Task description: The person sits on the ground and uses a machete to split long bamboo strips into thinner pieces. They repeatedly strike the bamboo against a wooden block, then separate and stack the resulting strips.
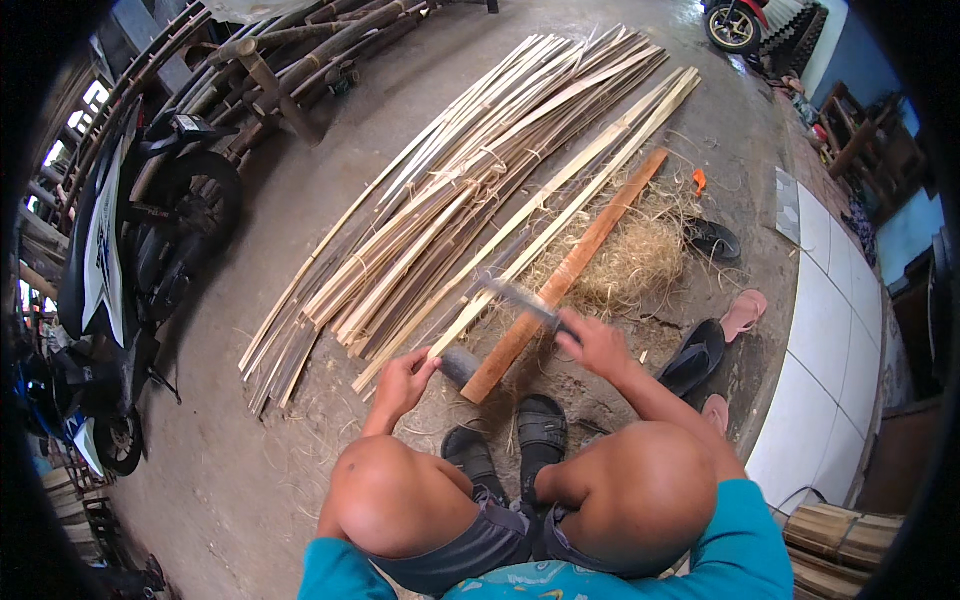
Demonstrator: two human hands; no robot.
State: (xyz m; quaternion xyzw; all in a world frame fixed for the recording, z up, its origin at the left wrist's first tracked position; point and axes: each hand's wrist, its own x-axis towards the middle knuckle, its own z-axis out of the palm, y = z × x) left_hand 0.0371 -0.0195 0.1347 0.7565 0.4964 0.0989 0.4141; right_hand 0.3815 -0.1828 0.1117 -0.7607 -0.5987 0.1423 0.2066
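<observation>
Left hand (402,388) | pale strip (463,322) pinched, extending forward | knife (515,295) contact unclear

Pale strip (465,322): long, narrow, ran at a slant. Knife (522,297): blade blurred, pointed left across strip; I couldn't tell if touching. Brown plank (590,247): straight, slanted just right of strip, passed under knife.

- Setting: apparently an informal household workshop, with a bare grey concrete floor (220,480).
- Craft work: bundled long, thin, pale-and-brown bamboo-like strips (480,190); tangled heap of straw-coloured fibrous shavings (642,262).
- Domestic use: parked black-and-white motorcycle (108,245); flat pink slipper (743,314); glossy white-tiled ledge (815,370).
</observation>
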